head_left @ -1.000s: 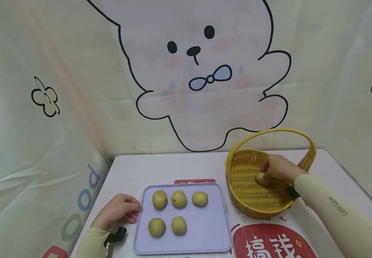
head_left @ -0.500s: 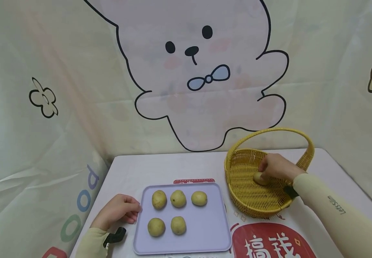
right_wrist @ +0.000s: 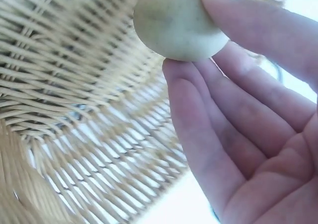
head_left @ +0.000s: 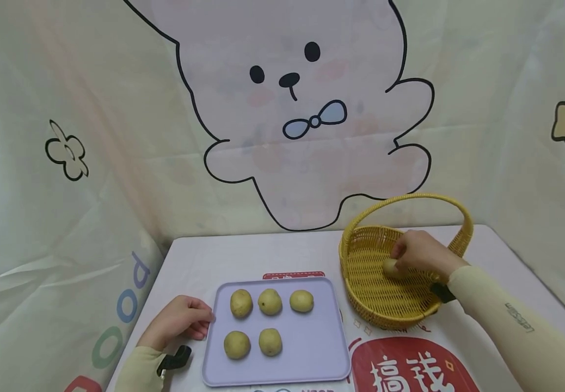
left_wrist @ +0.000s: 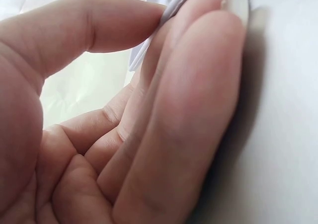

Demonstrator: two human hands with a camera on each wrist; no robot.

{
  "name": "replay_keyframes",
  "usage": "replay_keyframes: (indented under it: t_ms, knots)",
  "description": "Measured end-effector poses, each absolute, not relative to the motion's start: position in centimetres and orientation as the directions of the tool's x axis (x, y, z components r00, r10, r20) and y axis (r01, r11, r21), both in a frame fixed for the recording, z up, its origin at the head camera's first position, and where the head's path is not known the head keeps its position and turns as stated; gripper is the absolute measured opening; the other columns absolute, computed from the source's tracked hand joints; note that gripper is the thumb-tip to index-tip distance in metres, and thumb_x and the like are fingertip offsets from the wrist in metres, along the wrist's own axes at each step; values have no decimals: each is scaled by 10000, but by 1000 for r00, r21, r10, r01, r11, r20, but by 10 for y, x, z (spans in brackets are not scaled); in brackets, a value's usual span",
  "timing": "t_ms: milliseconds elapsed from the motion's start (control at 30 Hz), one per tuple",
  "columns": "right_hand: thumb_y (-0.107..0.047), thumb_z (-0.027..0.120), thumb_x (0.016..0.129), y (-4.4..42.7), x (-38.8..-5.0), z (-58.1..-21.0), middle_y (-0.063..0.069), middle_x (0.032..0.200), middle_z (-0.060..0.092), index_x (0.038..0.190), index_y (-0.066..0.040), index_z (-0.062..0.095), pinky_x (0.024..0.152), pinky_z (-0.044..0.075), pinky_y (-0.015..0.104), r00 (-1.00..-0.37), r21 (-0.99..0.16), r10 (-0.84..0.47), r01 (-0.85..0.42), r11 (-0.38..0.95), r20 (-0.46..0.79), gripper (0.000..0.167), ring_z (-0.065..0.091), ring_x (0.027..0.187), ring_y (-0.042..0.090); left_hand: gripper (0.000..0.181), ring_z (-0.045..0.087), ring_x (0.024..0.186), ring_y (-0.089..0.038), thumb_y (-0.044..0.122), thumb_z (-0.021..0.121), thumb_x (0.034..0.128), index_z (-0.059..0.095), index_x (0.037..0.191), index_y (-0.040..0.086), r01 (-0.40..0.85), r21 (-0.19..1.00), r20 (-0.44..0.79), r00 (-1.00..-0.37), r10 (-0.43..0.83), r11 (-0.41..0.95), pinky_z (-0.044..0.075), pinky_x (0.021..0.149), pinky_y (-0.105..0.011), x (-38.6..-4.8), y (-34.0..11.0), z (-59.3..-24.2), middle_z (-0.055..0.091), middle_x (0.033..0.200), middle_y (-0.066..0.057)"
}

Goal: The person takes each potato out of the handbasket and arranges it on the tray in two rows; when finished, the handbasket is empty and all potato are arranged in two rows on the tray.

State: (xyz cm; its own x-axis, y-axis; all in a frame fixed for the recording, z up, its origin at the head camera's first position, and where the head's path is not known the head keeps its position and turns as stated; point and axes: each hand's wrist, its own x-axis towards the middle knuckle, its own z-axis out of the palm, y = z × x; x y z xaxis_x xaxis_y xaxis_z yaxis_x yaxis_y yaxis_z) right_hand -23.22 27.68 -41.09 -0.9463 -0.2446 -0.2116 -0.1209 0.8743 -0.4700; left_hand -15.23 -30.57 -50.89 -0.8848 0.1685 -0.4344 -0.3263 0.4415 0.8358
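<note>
A pale yellow potato (head_left: pixel 390 268) is pinched between the thumb and fingertips of my right hand (head_left: pixel 422 251), inside the yellow wicker basket (head_left: pixel 380 305). The right wrist view shows that potato (right_wrist: pixel 179 23) close up, beside the woven wall. On the left, my left hand (head_left: pixel 179 318) pinches the left rim of a pale lilac tray (head_left: pixel 314 348). In the left wrist view, thumb and index finger meet at the tray's edge (left_wrist: pixel 175 5). Several potatoes lie on the tray, with three in the back row and two in front, including a front-left potato (head_left: pixel 237 345).
The basket's tall handle (head_left: pixel 410 198) arches over my right hand. A white table covering (head_left: pixel 233 256) with a red printed patch (head_left: pixel 410 362) lies beneath everything. Behind the table hangs a pale curtain (head_left: pixel 174 190) with a cartoon bear print.
The head view shifts slightly. My right hand stays in the basket with the potato, which sits slightly further left within it. The left hand keeps its place at the tray.
</note>
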Motion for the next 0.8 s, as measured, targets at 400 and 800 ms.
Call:
replay_keyframes:
  t_ms: [400,800]
  knots:
    - [-267,914,860,244,-185,-374,-32,986,803,1053,-141,828,828,571,381,-950,-539,-301,-211,816,-84,247,688,933,171,212,682,642,-116,184,761,954,752,1000,-23,-318,845,-420,-892,168,429,636,622,-279,-151,-312,-513,707,723,-25]
    - [-253,929,841,174,-142,-386,-54,967,813,1061,-162,832,809,597,269,-926,-729,-367,-189,658,-91,258,741,913,106,192,668,612,-100,162,763,934,749,980,-23,-318,856,-414,-894,170,408,629,609,-264,-152,-305,-513,686,697,-19]
